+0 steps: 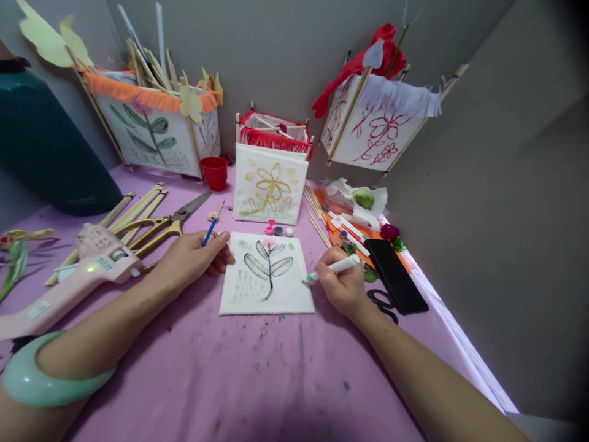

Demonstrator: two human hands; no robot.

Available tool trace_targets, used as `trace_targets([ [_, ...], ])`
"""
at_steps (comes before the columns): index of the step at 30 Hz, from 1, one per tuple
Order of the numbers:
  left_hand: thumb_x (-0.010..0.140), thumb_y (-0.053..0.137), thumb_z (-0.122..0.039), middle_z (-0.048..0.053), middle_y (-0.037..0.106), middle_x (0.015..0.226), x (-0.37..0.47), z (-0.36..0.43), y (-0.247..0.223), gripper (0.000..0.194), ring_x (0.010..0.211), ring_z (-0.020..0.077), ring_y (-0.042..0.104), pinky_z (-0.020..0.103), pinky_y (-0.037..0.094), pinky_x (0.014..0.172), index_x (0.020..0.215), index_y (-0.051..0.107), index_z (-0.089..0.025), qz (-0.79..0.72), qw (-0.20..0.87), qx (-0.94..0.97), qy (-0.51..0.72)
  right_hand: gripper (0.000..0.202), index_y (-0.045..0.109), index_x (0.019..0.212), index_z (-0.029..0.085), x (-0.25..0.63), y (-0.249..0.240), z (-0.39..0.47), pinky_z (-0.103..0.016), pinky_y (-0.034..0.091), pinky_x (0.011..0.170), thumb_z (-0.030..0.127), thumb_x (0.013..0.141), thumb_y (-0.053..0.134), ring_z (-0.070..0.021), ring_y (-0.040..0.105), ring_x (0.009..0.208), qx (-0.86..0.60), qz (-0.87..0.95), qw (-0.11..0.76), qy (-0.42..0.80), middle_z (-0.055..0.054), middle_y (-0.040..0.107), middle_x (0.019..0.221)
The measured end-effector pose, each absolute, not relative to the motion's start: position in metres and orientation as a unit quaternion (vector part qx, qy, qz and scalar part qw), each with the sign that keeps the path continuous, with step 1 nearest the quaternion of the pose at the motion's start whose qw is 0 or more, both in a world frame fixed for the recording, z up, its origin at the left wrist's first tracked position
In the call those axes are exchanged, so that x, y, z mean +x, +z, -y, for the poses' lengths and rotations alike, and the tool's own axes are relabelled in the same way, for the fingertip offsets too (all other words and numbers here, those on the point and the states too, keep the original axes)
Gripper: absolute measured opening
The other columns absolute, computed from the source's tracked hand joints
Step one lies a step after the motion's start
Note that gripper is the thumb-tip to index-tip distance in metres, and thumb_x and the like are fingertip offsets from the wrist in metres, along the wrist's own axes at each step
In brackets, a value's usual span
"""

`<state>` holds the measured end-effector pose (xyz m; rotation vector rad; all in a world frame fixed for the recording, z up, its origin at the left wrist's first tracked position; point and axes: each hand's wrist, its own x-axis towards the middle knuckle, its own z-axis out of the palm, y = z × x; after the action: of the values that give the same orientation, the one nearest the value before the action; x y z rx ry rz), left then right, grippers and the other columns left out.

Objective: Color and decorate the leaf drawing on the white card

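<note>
A white square panel lies flat on the table, bearing a drawn plant with dark stem, outlined leaves, a pink flower and faint short strokes at lower left. My right hand grips a white marker, its green end pointing left at the panel's right edge; I cannot tell whether the tip touches. A thin blue paintbrush stands slanted in my left hand, whose fingers are closed around it and rest at the panel's upper left edge. Small paint pots sit just behind the panel.
Gold-handled scissors and a pink glue gun lie left. Behind stand a yellow-flower panel, a red cup and decorated lanterns. At right are a black phone, markers and black-handled scissors.
</note>
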<state>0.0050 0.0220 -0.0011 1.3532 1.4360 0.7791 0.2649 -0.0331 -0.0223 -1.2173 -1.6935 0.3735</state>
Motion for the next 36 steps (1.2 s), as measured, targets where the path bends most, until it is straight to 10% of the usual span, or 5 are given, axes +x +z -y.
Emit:
trace_targets([
  [13,0.075,0.053,-0.055,0.007,0.070,0.069,0.0046,-0.0223,-0.0009,0.042,0.053,0.0125,0.058,0.023,0.047,0.049,0.066,0.060,-0.015,-0.586,0.490,0.560,0.320,0.016,0.045,0.059,0.020,0.2647,-0.0187,0.0355,-0.026,0.030,0.050,0.015,0.073,0.051,-0.0093,0.041,0.047,-0.430,0.808,0.403,0.013,0.004,0.047,0.052],
  [36,0.077,0.052,-0.054,0.008,0.069,0.070,0.0043,-0.0230,-0.0008,0.042,0.053,0.0126,0.058,0.023,0.047,0.049,0.066,0.060,-0.014,-0.589,0.486,0.564,0.315,0.018,0.046,0.061,0.018,0.2596,-0.0246,0.0337,-0.022,0.031,0.047,0.013,0.078,0.050,-0.0082,0.040,0.048,-0.483,0.712,0.486,0.153,0.005,0.043,0.052],
])
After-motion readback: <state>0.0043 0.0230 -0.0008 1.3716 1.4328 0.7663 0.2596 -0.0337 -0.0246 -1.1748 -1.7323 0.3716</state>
